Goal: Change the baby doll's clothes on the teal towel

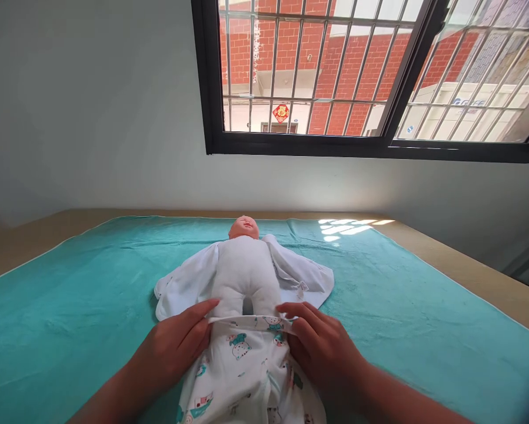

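A baby doll (pixel 246 271) with a white cloth body lies on its back, head toward the wall. An open white baby jacket (pixel 306 274) is spread out under it on both sides. Around the doll's legs is a pair of white baby pants (pixel 242 359) with a printed bear pattern. My left hand (pixel 176 338) pinches the waistband at its left end, by one thigh. My right hand (pixel 315 338) grips the waistband's right end, by the other thigh. The lower legs are hidden inside the pants.
A turquoise sheet (pixel 92 306) covers the wooden table (pixel 458 259). Beyond its far edge stands a grey wall (pixel 114 118) with a black-framed, barred window (pixel 299 144). Sunlight patches fall on the sheet at the far right.
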Demonstrator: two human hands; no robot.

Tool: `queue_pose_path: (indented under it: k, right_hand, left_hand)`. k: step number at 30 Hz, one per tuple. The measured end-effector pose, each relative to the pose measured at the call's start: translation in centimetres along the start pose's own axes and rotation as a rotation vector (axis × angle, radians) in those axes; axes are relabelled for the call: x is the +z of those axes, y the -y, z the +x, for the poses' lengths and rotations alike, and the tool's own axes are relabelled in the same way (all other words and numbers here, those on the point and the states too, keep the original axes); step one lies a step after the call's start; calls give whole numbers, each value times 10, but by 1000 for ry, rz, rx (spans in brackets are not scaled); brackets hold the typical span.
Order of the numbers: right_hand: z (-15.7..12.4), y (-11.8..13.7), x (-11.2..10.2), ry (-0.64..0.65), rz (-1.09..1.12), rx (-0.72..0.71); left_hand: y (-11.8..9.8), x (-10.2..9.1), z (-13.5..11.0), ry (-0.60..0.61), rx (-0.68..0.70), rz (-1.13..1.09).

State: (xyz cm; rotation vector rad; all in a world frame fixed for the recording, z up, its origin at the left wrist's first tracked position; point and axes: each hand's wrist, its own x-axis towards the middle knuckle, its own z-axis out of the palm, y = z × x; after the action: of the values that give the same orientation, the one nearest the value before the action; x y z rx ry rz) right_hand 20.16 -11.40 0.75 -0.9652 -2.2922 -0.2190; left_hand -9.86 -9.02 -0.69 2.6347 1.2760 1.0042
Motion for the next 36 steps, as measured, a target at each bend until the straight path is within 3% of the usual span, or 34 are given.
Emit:
queue_pose_path:
  k: [3, 6, 8, 12, 14, 17, 20, 24, 26, 28, 31, 33, 36]
  right_hand:
    - [-8, -2, 7, -9, 56, 75]
    - [-10, 1, 10, 32, 242, 267]
    - [-6, 3, 7, 76, 399, 430]
    - [4, -5, -4, 241, 829, 693]
    - [7, -15, -5, 338, 1058, 745]
    - [8, -25, 0, 396, 1158, 786]
    - [15, -19, 0, 365, 1004, 802]
    - [42, 4, -12, 290, 676, 521]
    - [58, 15, -16, 324, 512, 348]
    - [72, 21, -17, 373, 369, 262]
    - [85, 23, -14, 408, 437, 387]
    - [89, 17, -14, 408, 686, 561]
    - [89, -2, -18, 408, 1053, 729]
  left_hand:
    - [1, -4, 0, -37, -129, -27]
    - [2, 0, 2, 11, -91, 21]
    - [3, 5, 4, 60, -120, 61]
    - [2, 13, 6, 51, -380, -41]
    - [0, 13, 7, 19, -373, -121]
    - [-5, 12, 9, -23, -290, -179]
    - [-15, 9, 12, -63, -324, -270]
    - [-31, 5, 18, -104, -395, -409]
    - [-34, 3, 20, -78, -432, -463]
    - [-34, 2, 22, -33, -515, -547]
    - [-33, 1, 23, 27, -715, -750]
    - [-32, 1, 23, 46, -810, -894]
    - [-30, 1, 22, 36, -842, -1061]
